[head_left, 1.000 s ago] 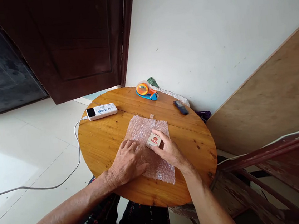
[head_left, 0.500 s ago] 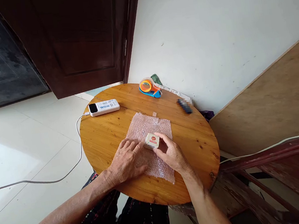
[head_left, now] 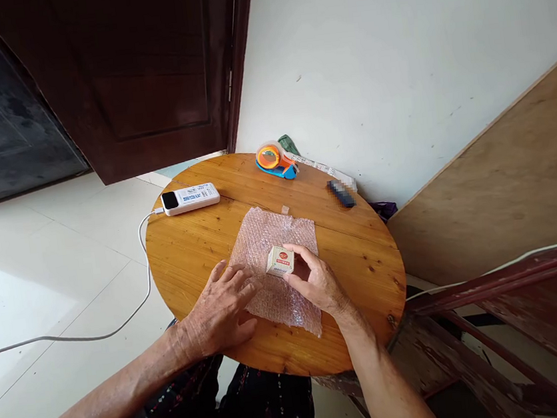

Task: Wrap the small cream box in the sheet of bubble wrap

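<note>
A small pale box (head_left: 280,260) with red printing sits over the middle of a pinkish sheet of bubble wrap (head_left: 261,234) on the round wooden table. My right hand (head_left: 314,282) grips the box from its right side, thumb at the near edge and index finger at the far edge. To the left, my left hand (head_left: 224,309) has its fingers spread over the left edge of the bubble wrap, apart from the box. Nothing is in it.
Near the table's (head_left: 187,246) back edge stands an orange and blue tape dispenser (head_left: 276,161). A white power bank (head_left: 191,199) with a cable lies at the left. A dark, blurred-out object (head_left: 341,194) rests at the right, beside a printed white strip (head_left: 321,167).
My left hand has drawn back leftward, away from the box, and its fingers have spread. The box is tilted slightly, so more of its near side shows. My right hand keeps its grip.
</note>
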